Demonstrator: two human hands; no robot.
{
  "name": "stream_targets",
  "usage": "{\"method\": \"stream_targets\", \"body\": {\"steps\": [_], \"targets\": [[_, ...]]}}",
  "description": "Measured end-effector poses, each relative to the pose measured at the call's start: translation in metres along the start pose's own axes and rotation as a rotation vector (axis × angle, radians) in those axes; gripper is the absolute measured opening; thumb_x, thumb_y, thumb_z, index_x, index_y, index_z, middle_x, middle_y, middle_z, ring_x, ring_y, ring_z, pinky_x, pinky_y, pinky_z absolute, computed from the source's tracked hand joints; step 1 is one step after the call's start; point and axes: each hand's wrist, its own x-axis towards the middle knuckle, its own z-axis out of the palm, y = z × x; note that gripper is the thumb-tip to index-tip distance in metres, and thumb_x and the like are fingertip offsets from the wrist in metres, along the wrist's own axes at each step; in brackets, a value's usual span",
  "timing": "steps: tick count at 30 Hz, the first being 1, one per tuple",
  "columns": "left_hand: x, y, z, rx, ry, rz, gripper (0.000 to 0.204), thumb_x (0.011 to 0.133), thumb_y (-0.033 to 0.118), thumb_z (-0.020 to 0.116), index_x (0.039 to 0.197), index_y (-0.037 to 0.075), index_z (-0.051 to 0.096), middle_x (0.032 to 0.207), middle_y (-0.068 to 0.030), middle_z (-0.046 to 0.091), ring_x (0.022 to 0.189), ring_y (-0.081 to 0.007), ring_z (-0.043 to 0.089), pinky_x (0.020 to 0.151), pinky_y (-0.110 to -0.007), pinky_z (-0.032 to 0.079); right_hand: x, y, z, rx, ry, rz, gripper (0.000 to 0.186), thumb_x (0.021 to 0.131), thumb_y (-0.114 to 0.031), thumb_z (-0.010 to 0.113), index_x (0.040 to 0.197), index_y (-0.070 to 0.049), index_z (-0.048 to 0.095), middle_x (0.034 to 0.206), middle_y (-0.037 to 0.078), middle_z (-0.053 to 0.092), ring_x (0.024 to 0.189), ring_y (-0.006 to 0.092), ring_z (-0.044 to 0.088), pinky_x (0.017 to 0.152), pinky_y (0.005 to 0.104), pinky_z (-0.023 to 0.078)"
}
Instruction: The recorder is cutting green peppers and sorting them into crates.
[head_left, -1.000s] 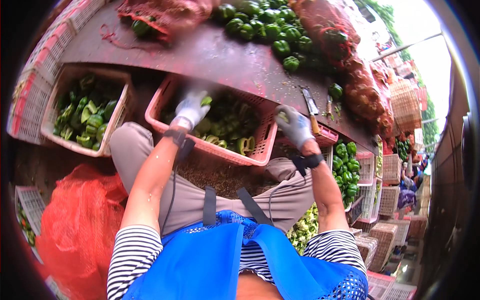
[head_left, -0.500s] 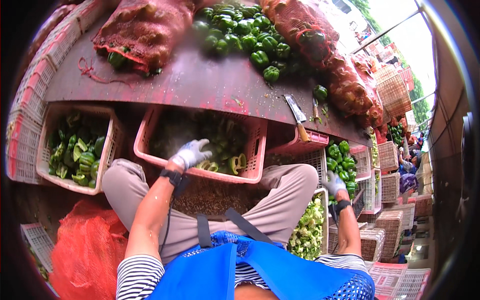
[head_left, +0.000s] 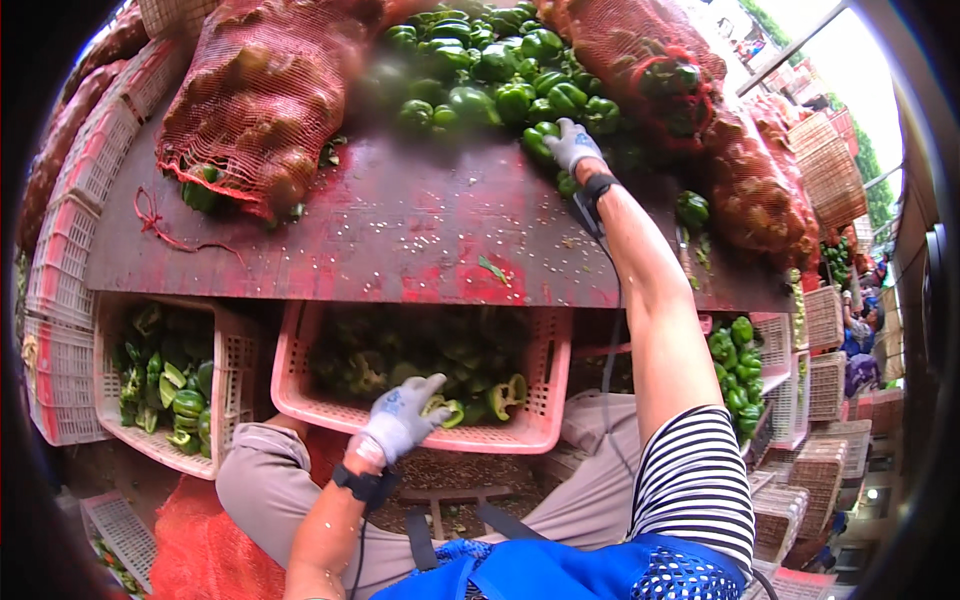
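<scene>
My right hand point(head_left: 574, 147), in a pale glove, reaches across the dark red worktop point(head_left: 400, 225). Its fingers close on a green bell pepper point(head_left: 539, 143) at the near edge of the pile. My left hand point(head_left: 398, 418), gloved too, hovers above the near rim of the pink crate point(head_left: 500, 436) with fingers stretched and nothing plainly held. Cut pepper pieces point(head_left: 507, 398) lie just beyond it in that crate. More green bell peppers point(head_left: 497, 62) are heaped at the back. My right forearm hides most of the worktop where a knife lay earlier.
Red mesh sacks point(head_left: 265, 105) flank the pile. Left of my knee, a pale crate point(head_left: 228, 385) holds cut peppers. Whole peppers point(head_left: 738, 370) fill a crate at the right, near stacked crates point(head_left: 835, 465). A red net point(head_left: 215, 545) lies on the floor, lower left.
My right hand has gone from the crate of whole peppers at my right up to the pile and onto a pepper. My left hand stays over the pink crate. The view has tilted upward.
</scene>
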Motion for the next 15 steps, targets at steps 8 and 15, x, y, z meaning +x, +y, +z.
{"method": "stream_targets", "body": {"steps": [8, 15], "targets": [[-0.010, -0.008, -0.007, 0.028, -0.052, -0.109, 0.063, 0.096, 0.042, 0.068, 0.150, 0.015, 0.050, 0.135, -0.0195, 0.062, 0.117, -0.0416, 0.064, 0.098, -0.050, 0.054, -0.016, -0.114, 0.050, -0.017, -0.106, -0.062, 0.090, 0.072, -0.066, 0.080, 0.149, -0.026, 0.055, 0.141, 0.023, 0.063, 0.131, 0.0377, 0.062, 0.109, 0.0464, 0.050], [-0.010, -0.010, -0.018, -0.675, 0.232, -0.103, 0.072, 0.100, 0.040, 0.070, 0.160, 0.012, 0.041, 0.144, -0.0185, 0.059, 0.112, -0.0297, 0.069, 0.094, -0.043, 0.056, -0.128, -0.133, 0.066, 1.018, -0.180, -0.323, 0.076, 0.074, -0.022, 0.093, 0.140, -0.012, 0.055, 0.125, 0.011, 0.065, 0.111, 0.0218, 0.067, 0.095, 0.0357, 0.058]]}}
